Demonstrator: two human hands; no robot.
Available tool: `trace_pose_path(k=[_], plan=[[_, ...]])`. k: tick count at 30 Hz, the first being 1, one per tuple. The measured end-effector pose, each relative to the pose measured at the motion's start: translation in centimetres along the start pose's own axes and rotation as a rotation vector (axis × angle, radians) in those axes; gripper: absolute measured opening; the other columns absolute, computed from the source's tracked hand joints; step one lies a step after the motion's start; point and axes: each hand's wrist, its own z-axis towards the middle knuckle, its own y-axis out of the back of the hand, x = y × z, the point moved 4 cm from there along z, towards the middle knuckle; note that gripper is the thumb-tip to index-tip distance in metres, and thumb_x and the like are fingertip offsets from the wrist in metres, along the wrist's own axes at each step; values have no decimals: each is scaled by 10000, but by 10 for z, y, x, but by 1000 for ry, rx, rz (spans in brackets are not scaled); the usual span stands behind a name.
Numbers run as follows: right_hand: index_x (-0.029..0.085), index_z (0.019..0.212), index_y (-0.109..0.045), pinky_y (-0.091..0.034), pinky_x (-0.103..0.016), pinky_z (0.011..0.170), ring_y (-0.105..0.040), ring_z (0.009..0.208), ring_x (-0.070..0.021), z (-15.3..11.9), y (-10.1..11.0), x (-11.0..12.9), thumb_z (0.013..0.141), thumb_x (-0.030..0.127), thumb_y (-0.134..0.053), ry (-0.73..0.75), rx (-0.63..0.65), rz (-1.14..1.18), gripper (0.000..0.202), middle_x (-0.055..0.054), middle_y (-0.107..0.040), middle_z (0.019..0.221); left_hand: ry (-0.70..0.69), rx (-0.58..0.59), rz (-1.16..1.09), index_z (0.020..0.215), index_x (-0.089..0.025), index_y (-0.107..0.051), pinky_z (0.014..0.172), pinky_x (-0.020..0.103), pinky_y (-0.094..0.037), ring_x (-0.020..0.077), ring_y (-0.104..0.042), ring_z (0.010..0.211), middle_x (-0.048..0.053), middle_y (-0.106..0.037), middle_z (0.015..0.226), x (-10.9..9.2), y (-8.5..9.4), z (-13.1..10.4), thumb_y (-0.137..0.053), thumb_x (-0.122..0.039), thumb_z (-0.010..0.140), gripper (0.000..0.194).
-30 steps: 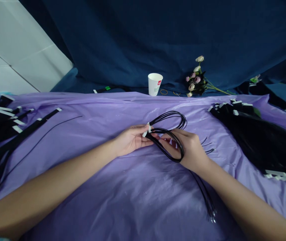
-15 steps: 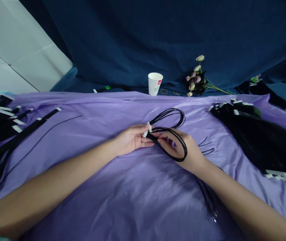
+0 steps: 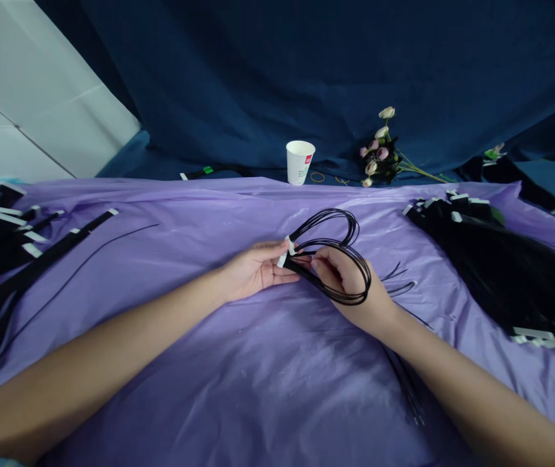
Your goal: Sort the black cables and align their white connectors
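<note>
Near the middle of the purple sheet, my left hand (image 3: 253,269) pinches a black wire harness (image 3: 356,228) close to its white connectors (image 3: 282,260). The connectors lie side by side at the fingertips. From them the thin wires bend into two loops, one above the other. My right hand (image 3: 344,275) reaches through the lower loop, its thumb and fingers closed together near the wires below the connectors; what exactly lies between the fingertips is partly hidden. Loose wire ends (image 3: 406,389) with bare tips trail out beneath the right wrist.
Bundled black cables with white connectors (image 3: 32,250) lie at the left, one stray wire curving inward. A larger cable pile (image 3: 506,272) lies at the right. Behind the purple sheet (image 3: 200,376) stand a paper cup (image 3: 299,163), rubber bands (image 3: 317,177) and artificial flowers (image 3: 382,154).
The lower loop's wires have spread apart and widened a little to the right. My right hand has shifted slightly right and its fingers have drawn together; my left hand stays put.
</note>
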Motion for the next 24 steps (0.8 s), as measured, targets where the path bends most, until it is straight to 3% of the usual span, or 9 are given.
trace_pose_path(k=[7, 13, 16, 19, 24], plan=[[194, 922, -555, -292, -218, 365, -365, 399, -87, 12, 33, -14, 916, 363, -523, -326, 61, 786, 172, 62, -402, 537, -29, 23, 65, 920, -116, -648, 866, 338, -539, 227, -707, 944, 139, -736, 946, 0, 0, 1, -563, -222, 909, 136], [269, 936, -633, -468, -301, 529, -562, 579, -139, 19, 78, -35, 891, 232, -390, -282, -72, 818, 249, -17, -639, 793, -27, 1, 69, 908, -112, -621, 883, 362, -526, 244, -712, 913, 120, -727, 846, -2, -1, 0, -559, -223, 905, 127], [324, 988, -683, -511, -306, 642, -588, 659, -133, 18, 82, -39, 895, 255, -432, -335, -183, 1032, 277, 9, -671, 857, -28, -1, 75, 912, -110, -611, 903, 382, -512, 249, -710, 910, 104, -710, 811, -2, -2, 0, -562, -217, 901, 118], [326, 910, -700, -516, -250, 654, -522, 583, -91, 18, 77, -35, 923, 326, -509, -333, -279, 1236, 191, 36, -611, 750, -21, -4, 78, 918, -108, -611, 893, 374, -512, 244, -709, 896, 92, -696, 791, -2, -3, 0, -574, -212, 890, 113], [291, 752, -643, -540, -273, 800, -593, 769, -111, 19, 68, -22, 870, 387, -648, -273, -276, 1383, 152, 29, -543, 778, -24, 1, 88, 901, -118, -608, 909, 370, -508, 229, -704, 892, 84, -686, 788, -2, -3, 0, -595, -212, 876, 98]])
